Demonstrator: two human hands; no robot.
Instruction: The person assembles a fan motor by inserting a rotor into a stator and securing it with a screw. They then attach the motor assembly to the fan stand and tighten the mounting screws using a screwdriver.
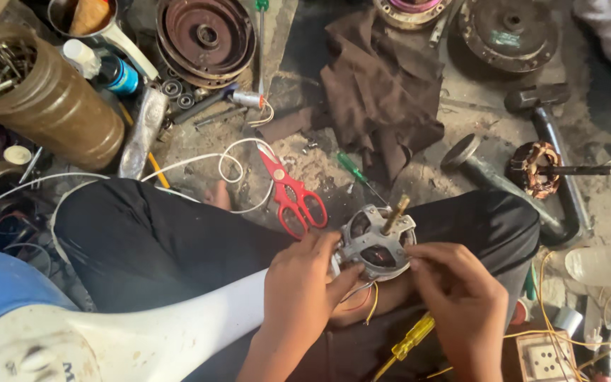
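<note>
Both hands, left hand (pixel 298 283) and right hand (pixel 457 297), grip the small fan motor (pixel 376 244) in the lap, just below the red scissors (pixel 293 194); likely fitting its wires (pixel 362 301), needing steady fingers.

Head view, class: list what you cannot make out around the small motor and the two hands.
- Motor: its underside, hidden by the left hand and right hand.
- Wires: their ends, hidden between the hands.
- Yellow screwdriver: its tip, covered by the right hand.
- Jar: its contents, too small to identify.
</note>
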